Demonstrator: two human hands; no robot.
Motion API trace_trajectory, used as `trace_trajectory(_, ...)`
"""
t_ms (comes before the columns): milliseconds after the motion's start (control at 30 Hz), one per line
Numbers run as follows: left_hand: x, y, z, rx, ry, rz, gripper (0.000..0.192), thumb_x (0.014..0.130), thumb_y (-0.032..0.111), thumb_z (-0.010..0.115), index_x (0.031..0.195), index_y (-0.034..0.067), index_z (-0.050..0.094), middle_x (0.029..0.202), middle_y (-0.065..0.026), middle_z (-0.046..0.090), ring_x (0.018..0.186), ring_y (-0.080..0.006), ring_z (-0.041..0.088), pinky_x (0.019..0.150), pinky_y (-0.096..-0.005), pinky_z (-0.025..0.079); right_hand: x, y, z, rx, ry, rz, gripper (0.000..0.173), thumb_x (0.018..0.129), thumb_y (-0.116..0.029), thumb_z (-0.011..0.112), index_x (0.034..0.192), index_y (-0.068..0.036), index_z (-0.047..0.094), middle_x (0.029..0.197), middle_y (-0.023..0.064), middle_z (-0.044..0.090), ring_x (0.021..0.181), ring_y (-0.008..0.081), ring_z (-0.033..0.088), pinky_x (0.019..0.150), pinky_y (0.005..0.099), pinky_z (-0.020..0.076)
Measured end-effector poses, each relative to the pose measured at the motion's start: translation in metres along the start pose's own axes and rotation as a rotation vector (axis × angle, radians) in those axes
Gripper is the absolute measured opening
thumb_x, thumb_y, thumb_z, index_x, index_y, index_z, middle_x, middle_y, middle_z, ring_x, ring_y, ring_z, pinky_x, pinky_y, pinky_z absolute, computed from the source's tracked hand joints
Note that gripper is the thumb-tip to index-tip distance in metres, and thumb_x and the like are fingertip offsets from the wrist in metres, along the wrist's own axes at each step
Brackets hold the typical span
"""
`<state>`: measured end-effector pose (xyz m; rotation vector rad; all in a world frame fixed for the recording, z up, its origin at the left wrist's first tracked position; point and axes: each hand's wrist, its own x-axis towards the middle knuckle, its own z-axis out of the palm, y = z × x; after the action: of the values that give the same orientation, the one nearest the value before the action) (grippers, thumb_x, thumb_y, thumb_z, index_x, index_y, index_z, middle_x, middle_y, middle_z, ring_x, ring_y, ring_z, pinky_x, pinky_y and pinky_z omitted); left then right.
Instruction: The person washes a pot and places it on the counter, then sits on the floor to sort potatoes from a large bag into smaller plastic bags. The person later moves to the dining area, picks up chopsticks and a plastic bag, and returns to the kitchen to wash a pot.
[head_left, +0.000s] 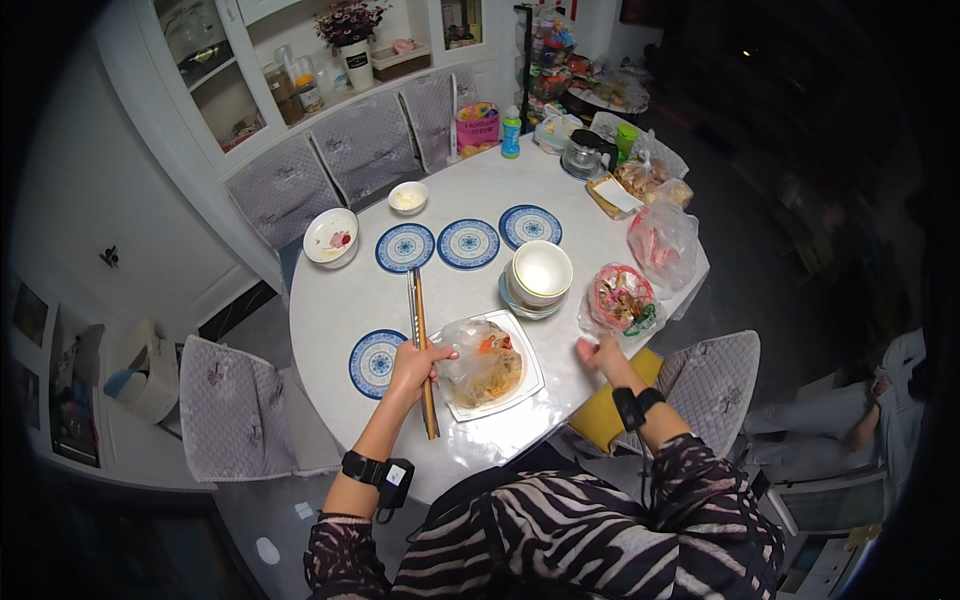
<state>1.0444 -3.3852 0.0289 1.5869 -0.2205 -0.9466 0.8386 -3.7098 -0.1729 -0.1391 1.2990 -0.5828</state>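
Observation:
My left hand grips a bundle of chopsticks. Its thumb and fingertips also reach the edge of a clear plastic bag. That bag holds food scraps and rests on a square white plate close to the table's front edge. My right hand is slightly blurred, apart from the plate, and appears to hold nothing. Just beyond it stands a red plastic basket lined with a clear bag and filled with scraps. Stacked white bowls stand behind the plate.
Blue patterned coasters lie across the white table. Two used bowls are at the far left. A glass teapot, a bottle and plastic bags line the far right. Padded chairs surround the table. A person is at right.

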Motion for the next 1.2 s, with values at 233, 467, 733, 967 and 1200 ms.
trace_trajectory(233,-0.002,0.018,0.021,-0.03,0.01,0.084,0.024,0.078,0.005,0.062,0.068,0.009,0.04,0.07,-0.0144,0.065,0.037,-0.0048,0.04,0.034,-0.0193,0.033,-0.162,0.085,0.067,-1.219,-1.053,-1.164,0.057,0.074,-0.028,0.069,0.121,-0.004,0.046,0.105,0.0173,0.056,0.098,0.0262,0.056,0.08,0.0382,0.0485)
trace_trajectory(467,-0.021,0.058,0.03,-0.169,-0.206,0.095,0.024,0.079,0.004,0.063,0.071,0.009,0.04,0.079,-0.0173,0.064,0.039,-0.0032,0.037,0.035,-0.0189,0.032,-0.21,0.12,0.122,-1.201,-1.169,-0.811,0.027,0.086,-0.025,0.054,0.097,-0.001,0.06,0.089,0.0137,0.063,0.084,0.0222,0.059,0.078,0.032,0.0448)
trace_trajectory(733,-0.037,0.046,-0.046,-0.375,0.042,0.173,0.029,0.081,0.004,0.061,0.067,0.01,0.036,0.105,-0.0225,0.06,0.037,-0.0018,0.034,0.035,-0.0172,0.035,-0.255,0.113,0.152,-1.369,-1.081,-1.03,0.042,0.093,-0.033,0.042,0.07,-0.002,0.06,0.065,0.0072,0.058,0.065,0.0167,0.052,0.064,0.0307,0.0401)
trace_trajectory(967,-0.04,0.0,-0.076,-0.744,-0.037,0.054,0.028,0.089,0.026,0.056,0.07,0.011,0.041,0.055,0.0,0.046,0.038,-0.0045,0.031,0.036,-0.0201,0.029,-0.249,0.144,0.156,-1.325,-1.071,-0.899,0.041,0.093,-0.033,0.043,0.068,-0.003,0.057,0.067,0.0044,0.057,0.066,0.0149,0.051,0.066,0.0282,0.0389)
trace_trajectory(1200,-0.109,-0.061,-0.121,-0.944,-0.031,0.094,0.029,0.091,0.028,0.051,0.069,0.012,0.04,0.048,0.0055,0.029,0.037,-0.0047,0.027,0.035,-0.021,0.024,-0.252,0.159,0.171,-0.874,-0.816,-0.23,0.025,0.092,-0.024,0.047,0.07,-0.014,0.042,0.056,-0.0053,0.037,0.05,0.008,0.032,0.051,0.0231,0.0311)
